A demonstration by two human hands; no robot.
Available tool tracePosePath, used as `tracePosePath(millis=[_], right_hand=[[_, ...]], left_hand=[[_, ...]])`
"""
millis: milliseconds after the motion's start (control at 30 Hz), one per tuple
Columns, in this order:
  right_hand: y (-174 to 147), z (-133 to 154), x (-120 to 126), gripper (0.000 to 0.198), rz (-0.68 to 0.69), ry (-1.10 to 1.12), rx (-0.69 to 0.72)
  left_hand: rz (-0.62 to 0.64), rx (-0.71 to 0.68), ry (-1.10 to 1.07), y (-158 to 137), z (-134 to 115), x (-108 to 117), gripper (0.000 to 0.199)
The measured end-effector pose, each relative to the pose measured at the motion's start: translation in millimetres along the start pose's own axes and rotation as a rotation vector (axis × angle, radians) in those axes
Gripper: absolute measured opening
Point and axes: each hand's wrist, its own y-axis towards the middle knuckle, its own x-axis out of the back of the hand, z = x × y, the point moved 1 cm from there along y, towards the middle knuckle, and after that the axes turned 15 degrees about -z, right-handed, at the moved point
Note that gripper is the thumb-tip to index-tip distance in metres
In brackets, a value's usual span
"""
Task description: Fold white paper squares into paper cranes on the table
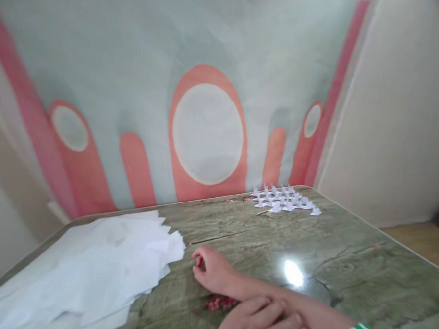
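Observation:
My right hand [213, 272] hovers over or rests on the table [241, 234], just right of a spread of white paper sheets [110, 258]. Its fingers curl loosely, with a gap between thumb and forefinger and nothing held. My left hand [257, 322] lies across my right forearm [307, 297], fingers slightly bent and touching the skin. The lower part of that hand is cut off by the frame's bottom edge. At the table's far right stands a group of several small folded white paper pieces [282, 199] with pointed tips.
Behind the table rises a backdrop [153, 89] with pink and orange arch shapes and pale ovals. A plain wall [394, 126] runs along the right. Red patterning [219, 302] marks the tabletop beneath my right wrist, and a bright light reflection lies farther right.

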Motion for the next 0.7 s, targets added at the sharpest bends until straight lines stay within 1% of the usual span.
tracePosePath(millis=[100,167,233,267,333,400,433,500,533,567,600,633,700], right_hand=[[-8.3,-0.7,-11.1,0.022,0.049,0.11,-0.019],[-8.7,-9.6,-13.7,0.021,0.09,0.163,-0.039],[-8.8,-18.5,-11.6,0.021,0.133,0.2,-0.051],[-9.3,-22.1,-8.2,0.02,0.153,0.215,-0.056],[-11.1,-28.4,2.9,0.017,0.175,0.239,-0.061],[-13.7,-34.2,17.1,0.014,0.185,0.259,-0.058],[-15.4,-37.3,23.9,0.014,0.201,0.263,-0.057],[-19.4,-43.7,35.5,0.016,0.204,0.201,-0.074],[-21.6,-46.5,39.6,0.016,0.202,0.176,-0.07],[-24.0,-48.7,42.3,0.015,0.213,0.159,-0.049],[-26.2,-50.5,44.1,0.015,0.201,0.145,-0.031],[-28.3,-51.8,44.7,0.015,0.204,0.136,-0.016],[-31.8,-53.3,44.0,0.016,0.197,0.117,0.01]], left_hand=[[0.219,0.053,-0.083,-6.5,10.9,17.6,0.026],[0.286,0.08,-0.118,-10.3,22.1,32.9,0.027],[0.319,0.056,-0.136,-17.3,30.6,45.0,0.027],[0.345,0.09,-0.113,-23.0,33.8,49.2,0.026],[0.356,0.276,-0.03,-39.2,39.1,55.8,0.021],[0.381,0.498,0.016,-61.6,44.1,62.9,0.018],[0.409,0.61,0.034,-74.4,47.4,67.5,0.026],[0.43,0.89,0.141,-101.6,57.0,80.2,0.044],[0.441,1.022,0.205,-115.0,62.4,87.8,0.047],[0.458,1.125,0.257,-127.5,67.6,95.5,0.047],[0.473,1.194,0.295,-138.6,72.3,102.9,0.05],[0.482,1.232,0.321,-148.3,76.1,109.5,0.054],[0.492,1.277,0.352,-163.4,80.7,119.4,0.059]])
